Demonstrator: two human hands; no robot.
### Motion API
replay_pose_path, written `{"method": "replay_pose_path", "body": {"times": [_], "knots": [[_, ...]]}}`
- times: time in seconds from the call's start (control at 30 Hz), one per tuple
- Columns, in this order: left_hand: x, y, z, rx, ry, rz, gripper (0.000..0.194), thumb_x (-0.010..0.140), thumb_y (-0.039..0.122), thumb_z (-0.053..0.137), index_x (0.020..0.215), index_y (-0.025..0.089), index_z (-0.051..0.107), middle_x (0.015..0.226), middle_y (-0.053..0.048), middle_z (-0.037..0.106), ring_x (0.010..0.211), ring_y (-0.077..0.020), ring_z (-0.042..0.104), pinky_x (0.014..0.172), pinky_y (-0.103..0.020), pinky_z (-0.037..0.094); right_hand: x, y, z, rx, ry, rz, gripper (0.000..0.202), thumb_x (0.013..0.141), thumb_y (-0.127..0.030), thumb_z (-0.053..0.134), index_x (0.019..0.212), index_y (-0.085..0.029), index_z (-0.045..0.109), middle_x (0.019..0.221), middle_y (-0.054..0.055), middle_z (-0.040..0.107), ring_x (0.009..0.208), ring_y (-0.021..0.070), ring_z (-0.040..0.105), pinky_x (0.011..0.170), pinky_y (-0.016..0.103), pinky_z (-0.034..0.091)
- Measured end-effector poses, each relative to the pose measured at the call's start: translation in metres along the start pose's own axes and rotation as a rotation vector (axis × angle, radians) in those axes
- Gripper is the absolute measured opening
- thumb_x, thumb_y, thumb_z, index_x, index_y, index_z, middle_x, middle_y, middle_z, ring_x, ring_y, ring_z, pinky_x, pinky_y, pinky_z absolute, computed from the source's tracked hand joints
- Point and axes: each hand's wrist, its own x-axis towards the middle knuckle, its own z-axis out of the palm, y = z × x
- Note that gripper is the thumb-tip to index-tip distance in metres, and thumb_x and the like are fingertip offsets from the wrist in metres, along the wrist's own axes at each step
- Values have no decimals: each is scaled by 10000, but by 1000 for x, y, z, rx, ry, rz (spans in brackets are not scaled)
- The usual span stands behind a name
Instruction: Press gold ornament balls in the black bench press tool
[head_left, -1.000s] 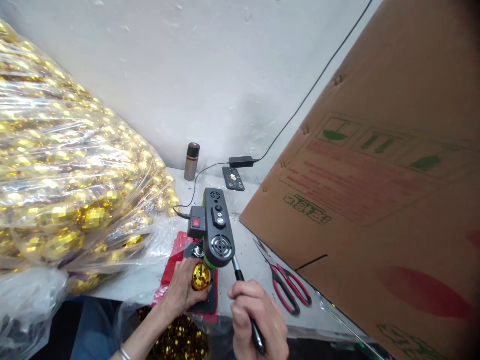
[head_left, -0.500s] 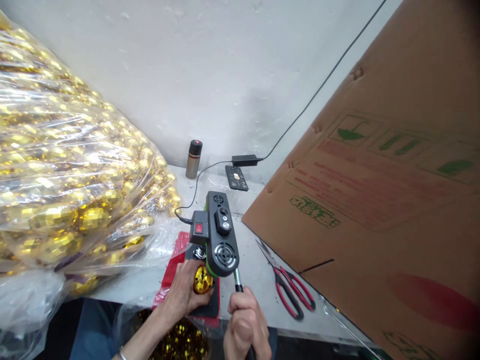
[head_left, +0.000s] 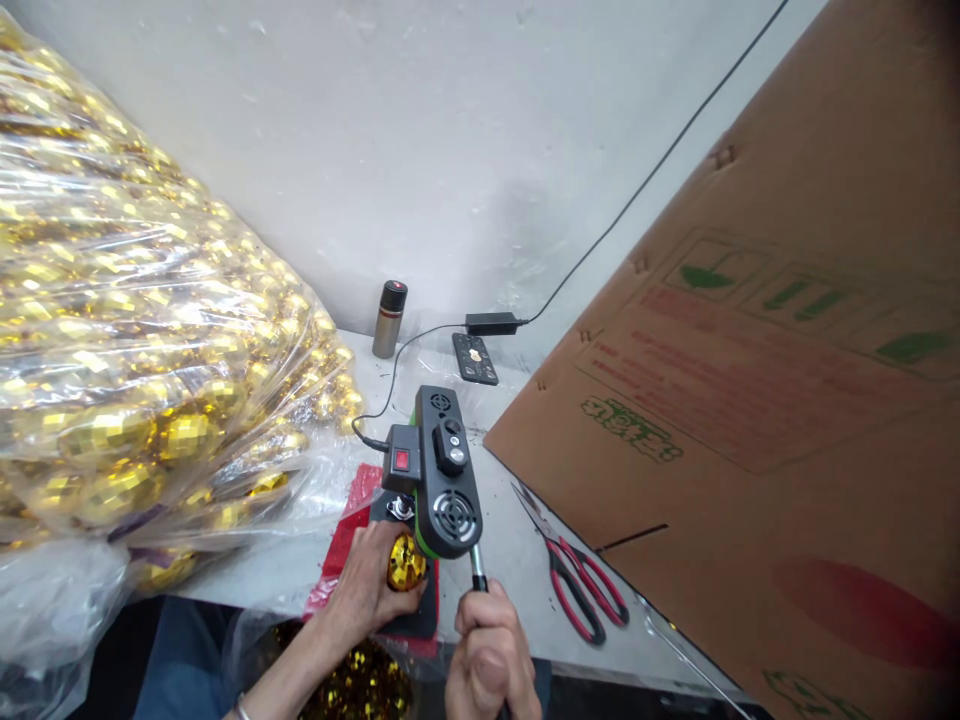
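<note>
A small gold faceted ball (head_left: 406,562) sits between the thumb and fingers of my left hand (head_left: 365,585), over the black base of a device. The device's black body (head_left: 444,470), with round vents and a red switch, stands just above and beside the ball. My right hand (head_left: 493,650) is wrapped round the metal-and-black lever (head_left: 478,568) at the device's near right side. Beneath the base lies a red cloth (head_left: 341,555).
Scissors with red and black handles (head_left: 581,590) lie right of the device. A large cardboard box (head_left: 735,400) fills the right. Clear bags of gold balls (head_left: 150,330) bulge at left. Behind are a flask (head_left: 388,322), a phone (head_left: 475,359) and a power adapter (head_left: 492,324).
The device's upper body has shifted very slightly right and down in view. My left hand still holds the gold ball, and my right hand still grips the lever.
</note>
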Motion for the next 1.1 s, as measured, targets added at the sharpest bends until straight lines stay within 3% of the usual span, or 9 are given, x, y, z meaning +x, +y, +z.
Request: {"method": "replay_pose_path", "body": {"times": [0.13, 0.33, 0.67, 0.87, 1.1], "knots": [[0, 1, -1, 22, 9, 16, 358, 683, 224, 778, 1019, 226, 655, 933, -49, 714, 879, -291, 645, 808, -386, 466, 0, -4, -3, -8, -46, 101, 402, 1088, -193, 354, 700, -237, 454, 633, -68, 510, 547, 96, 477, 924, 337, 518], [1, 5, -3, 26, -12, 4, 361, 696, 225, 769, 1037, 209, 650, 985, -68, 729, 910, -300, 653, 832, -404, 478, 3, 2, -2, 38, -17, -17, 419, 1089, -203, 373, 676, -224, 440, 643, -75, 491, 543, 71, 455, 932, 265, 518], [1, 8, -5, 53, -17, -25, 339, 712, 245, 778, 1023, 204, 649, 953, -69, 713, 913, -310, 664, 842, -414, 489, -5, 12, 4, 59, 48, -41, 404, 1080, -195, 358, 684, -231, 428, 637, -65, 469, 556, 90, 457, 876, 277, 512], [2, 6, -4, 47, -9, -8, 355, 696, 242, 786, 1022, 210, 650, 970, -65, 720, 924, -310, 666, 851, -421, 497, -20, 22, -3, 37, -83, -59, 373, 1082, -203, 384, 717, -221, 458, 677, -55, 526, 590, 91, 523, 789, 287, 516], [1, 4, -2, 47, 11, -12, 375, 694, 248, 800, 1037, 209, 652, 947, -55, 720, 916, -309, 674, 865, -434, 513, -38, 33, 5, 54, -17, -73, 387, 1104, -240, 344, 740, -223, 477, 729, -35, 558, 613, 98, 544, 745, 291, 508]]}}
